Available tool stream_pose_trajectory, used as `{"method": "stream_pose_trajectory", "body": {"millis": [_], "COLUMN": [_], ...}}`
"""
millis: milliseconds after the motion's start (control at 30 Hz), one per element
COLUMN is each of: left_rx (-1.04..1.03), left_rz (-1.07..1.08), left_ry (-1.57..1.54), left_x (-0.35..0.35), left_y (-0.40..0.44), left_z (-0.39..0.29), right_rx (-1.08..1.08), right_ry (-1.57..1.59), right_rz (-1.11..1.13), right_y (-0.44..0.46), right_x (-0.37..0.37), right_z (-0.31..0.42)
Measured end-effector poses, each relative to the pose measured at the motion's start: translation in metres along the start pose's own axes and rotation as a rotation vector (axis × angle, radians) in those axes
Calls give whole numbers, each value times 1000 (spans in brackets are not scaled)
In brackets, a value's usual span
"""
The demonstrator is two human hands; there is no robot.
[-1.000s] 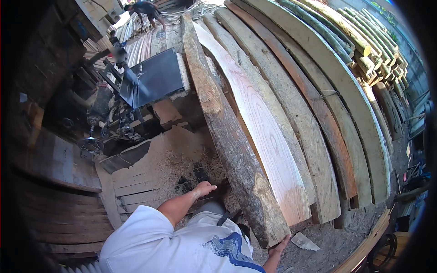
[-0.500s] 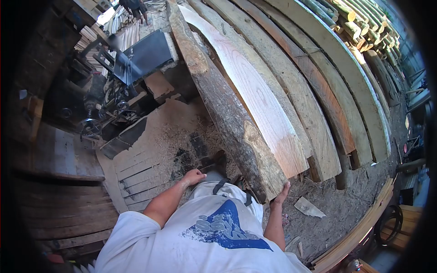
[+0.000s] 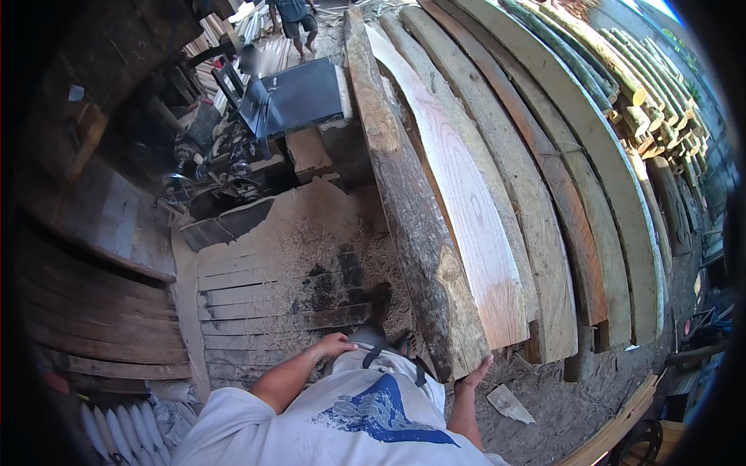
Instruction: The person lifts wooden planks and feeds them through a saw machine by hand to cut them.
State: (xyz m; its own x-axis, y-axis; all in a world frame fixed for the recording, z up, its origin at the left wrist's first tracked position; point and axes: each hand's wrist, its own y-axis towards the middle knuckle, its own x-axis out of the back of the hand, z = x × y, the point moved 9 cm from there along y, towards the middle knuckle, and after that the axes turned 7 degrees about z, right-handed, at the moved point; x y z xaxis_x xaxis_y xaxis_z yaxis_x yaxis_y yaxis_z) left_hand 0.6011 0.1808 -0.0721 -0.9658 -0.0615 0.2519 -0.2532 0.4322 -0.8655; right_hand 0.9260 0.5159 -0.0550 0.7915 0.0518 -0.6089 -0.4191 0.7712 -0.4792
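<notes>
A long bark-edged wood slab [image 3: 416, 225] slopes away from me along the near side of a row of boards. My right hand [image 3: 474, 374] is at its near end, thumb side up along the cut corner, with part of the grip hidden under the wood. My left hand [image 3: 336, 344] is at my waist, fingers curled in against the clothing; whatever they pinch is too small to make out. Beside the slab lies a paler, freshly cut board [image 3: 474, 202] with pinkish grain.
More thick boards [image 3: 544, 256] lie side by side to the right, with stacked round logs [image 3: 622, 70] behind. A machine with a dark metal table [image 3: 303, 97] and handwheel [image 3: 177, 189] stands at left. Sawdust covers the slatted floor [image 3: 264, 303]. Another person [image 3: 294, 19] stands at the back.
My view has shifted, so the slab and machine appear further right and lower. My left hand has come against my waist. The right hand stays at the slab's end. More of the other person shows.
</notes>
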Motion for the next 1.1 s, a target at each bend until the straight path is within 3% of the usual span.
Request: {"method": "stream_pose_trajectory", "body": {"millis": [533, 567, 667, 700, 800, 867, 1000, 1100], "left_rx": [21, 45, -95, -129, -208, -286, -556, -776], "left_rz": [-108, -41, -3, -11, -42, 131, 240, 117], "left_ry": [-96, -84, -116, -202, -470, -607, -1029, -1183], "left_x": [30, 30, 50, 60, 91, 89, 135, 158], "left_y": [22, 34, 41, 43, 31, 44, -14, 0], "left_z": [43, 46, 30, 28, -2, -31, -143, -166], "right_rx": [-128, -159, -42, -90, -145, -217, -344, -413], "right_ry": [-4, -19, -114, -67, -75, -141, -187, -231], "right_rz": [-41, -83, -125, -28, -111, -85, -52, -32], "right_y": [-9, -9, -8, -10, -34, -56, -113, -135], "right_x": [1, 6, 1, -7, -37, -75, -132, -165], "right_z": [-14, -17, -10, -16, -8, 3, -15, -52]}}
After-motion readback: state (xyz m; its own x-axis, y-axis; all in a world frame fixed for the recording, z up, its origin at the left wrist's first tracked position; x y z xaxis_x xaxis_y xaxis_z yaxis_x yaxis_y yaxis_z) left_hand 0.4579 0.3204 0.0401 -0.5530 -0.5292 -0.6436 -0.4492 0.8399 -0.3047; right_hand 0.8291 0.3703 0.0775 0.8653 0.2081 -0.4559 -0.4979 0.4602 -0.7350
